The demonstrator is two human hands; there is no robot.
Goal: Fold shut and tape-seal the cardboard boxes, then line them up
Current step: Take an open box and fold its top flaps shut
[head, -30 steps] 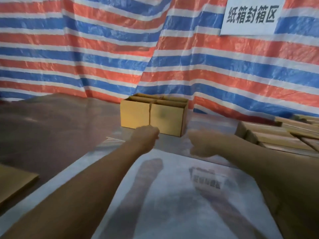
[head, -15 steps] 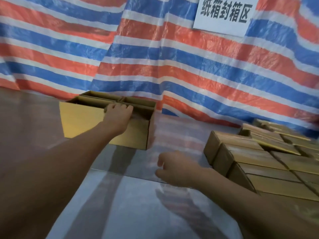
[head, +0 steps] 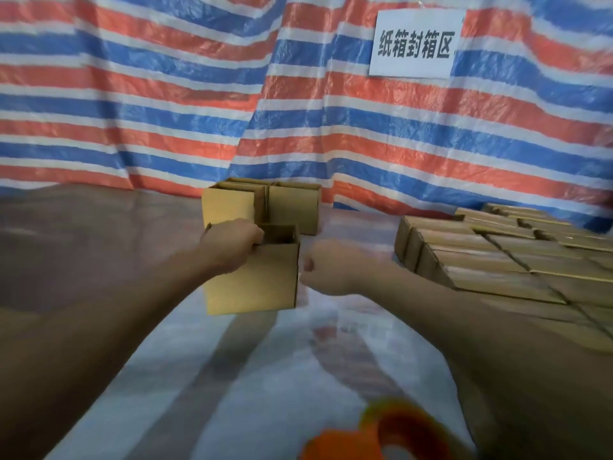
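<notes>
An open cardboard box [head: 255,280] stands on the table's middle. My left hand [head: 232,242] grips its near top rim, fingers curled over the edge into the opening. My right hand [head: 326,268] hovers just right of the box with its fingers curled and nothing in them; whether it touches the box side I cannot tell. Behind, two more open boxes [head: 292,204] stand side by side against the striped tarp. An orange tape dispenser [head: 381,436] with a roll lies blurred at the bottom edge.
Rows of closed, flat-topped cardboard boxes [head: 497,257] fill the right side of the table. A glossy sheet [head: 265,376] covers the table. A red, white and blue striped tarp [head: 166,94] with a white sign [head: 416,44] forms the back wall.
My left hand has pulled one box off the back group toward me. My right hand has risen from the table to beside the box. The tape dispenser has come into view.
</notes>
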